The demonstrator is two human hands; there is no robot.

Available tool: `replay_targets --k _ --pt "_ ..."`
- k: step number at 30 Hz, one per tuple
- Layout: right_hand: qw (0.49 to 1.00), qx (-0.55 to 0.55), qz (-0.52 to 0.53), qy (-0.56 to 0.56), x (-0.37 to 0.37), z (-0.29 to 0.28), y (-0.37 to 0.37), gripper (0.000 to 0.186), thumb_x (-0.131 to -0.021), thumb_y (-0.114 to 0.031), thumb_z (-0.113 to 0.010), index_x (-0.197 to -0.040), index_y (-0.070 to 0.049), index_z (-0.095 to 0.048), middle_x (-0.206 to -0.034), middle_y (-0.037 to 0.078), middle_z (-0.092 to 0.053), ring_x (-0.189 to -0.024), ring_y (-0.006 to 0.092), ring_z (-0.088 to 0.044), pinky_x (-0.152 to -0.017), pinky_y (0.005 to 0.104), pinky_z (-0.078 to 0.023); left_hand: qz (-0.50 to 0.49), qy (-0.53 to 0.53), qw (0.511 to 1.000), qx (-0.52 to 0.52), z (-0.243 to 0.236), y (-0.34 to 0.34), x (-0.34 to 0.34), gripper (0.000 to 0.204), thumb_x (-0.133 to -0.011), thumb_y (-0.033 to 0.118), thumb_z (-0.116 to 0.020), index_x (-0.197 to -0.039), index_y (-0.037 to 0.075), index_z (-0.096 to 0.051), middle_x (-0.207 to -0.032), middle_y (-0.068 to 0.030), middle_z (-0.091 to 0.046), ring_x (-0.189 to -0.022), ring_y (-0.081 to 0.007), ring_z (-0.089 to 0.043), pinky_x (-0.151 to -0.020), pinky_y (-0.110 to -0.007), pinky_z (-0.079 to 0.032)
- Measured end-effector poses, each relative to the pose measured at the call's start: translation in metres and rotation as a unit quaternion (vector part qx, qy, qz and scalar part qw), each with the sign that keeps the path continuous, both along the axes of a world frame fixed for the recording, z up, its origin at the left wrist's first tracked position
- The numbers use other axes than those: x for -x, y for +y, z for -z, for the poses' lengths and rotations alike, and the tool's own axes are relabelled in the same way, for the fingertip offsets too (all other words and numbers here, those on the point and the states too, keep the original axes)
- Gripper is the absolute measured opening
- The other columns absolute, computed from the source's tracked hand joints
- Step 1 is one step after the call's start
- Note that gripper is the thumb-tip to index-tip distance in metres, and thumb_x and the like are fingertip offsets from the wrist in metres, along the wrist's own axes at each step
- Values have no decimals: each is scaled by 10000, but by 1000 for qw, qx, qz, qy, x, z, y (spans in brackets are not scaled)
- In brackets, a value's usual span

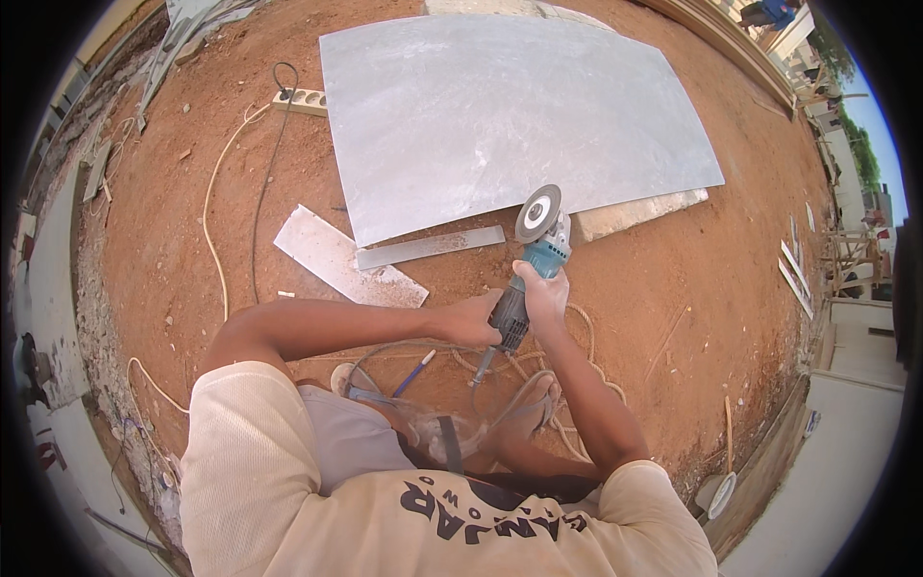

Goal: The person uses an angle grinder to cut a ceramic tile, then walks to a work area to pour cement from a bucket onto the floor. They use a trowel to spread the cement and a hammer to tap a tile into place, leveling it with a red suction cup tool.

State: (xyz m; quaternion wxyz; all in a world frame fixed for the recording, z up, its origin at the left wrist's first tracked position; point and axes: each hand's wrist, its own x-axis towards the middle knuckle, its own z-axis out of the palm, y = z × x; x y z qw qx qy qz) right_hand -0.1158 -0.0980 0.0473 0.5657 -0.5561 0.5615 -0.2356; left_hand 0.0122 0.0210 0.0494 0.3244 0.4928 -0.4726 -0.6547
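Observation:
Both my hands are closed on a teal and black angle grinder (544, 252), held tilted with its disc (538, 213) pointing away from me. My left hand (473, 318) grips the black rear body, while my right hand (544, 293) wraps round the teal part nearer the head. Whether the disc spins cannot be made out. At the disc lies the near edge of a large grey sheet (510, 115), raised on pale slabs (639, 213). Left of the grinder, a narrow grey strip (433, 247) rests partly over a white dusty board (327, 252).
A power strip (306, 100) with a dark plugged-in cord sits by the sheet's left edge. A pale cable (213, 207) runs toward me. Near my feet lie a blue marker (415, 373) and coiled rope or cord (594, 346). Walls and rubble border the reddish dirt (673, 308).

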Motion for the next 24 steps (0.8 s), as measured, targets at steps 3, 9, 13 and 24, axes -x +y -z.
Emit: replay_targets --k 3,9,13,24 --pt "997 -30 -6 -72 -11 -24 -12 315 -796 -167 -764 -1023 -15 -608 -837 55 -643 -715 138 -615 -675 317 -518 -6 18 995 94 -16 6 -13 762 -826 140 -645 -1461 -6 -250 -1179 -244 -599 -1089 -313 -624 -936 -442 -500" --pt "978 -109 -13 -179 -31 -59 -29 312 -868 -237 -680 -999 29 -581 -823 140 -655 -689 224 -672 -633 351 -578 -63 -59 979 183 -35 13 -29 893 -853 129 -694 -1543 50 -132 -1139 -243 -612 -973 -347 -661 -858 -434 -533" --pt "972 -124 -29 -198 -47 -73 -31 334 -859 -241 -695 -1034 15 -572 -863 111 -636 -769 218 -680 -690 344 -568 -105 -67 978 165 -36 13 -35 942 -846 137 -731 -1553 52 -115 -1093 -225 -631 -949 -336 -670 -839 -422 -542" --pt "954 -183 -136 -197 -97 -76 -18 336 -876 -278 -651 -1000 30 -592 -840 150 -660 -699 212 -662 -621 337 -560 -166 6 977 134 -45 39 -66 967 -831 163 -774 -1539 35 -127 -1265 -276 -588 -1087 -325 -655 -901 -407 -535"
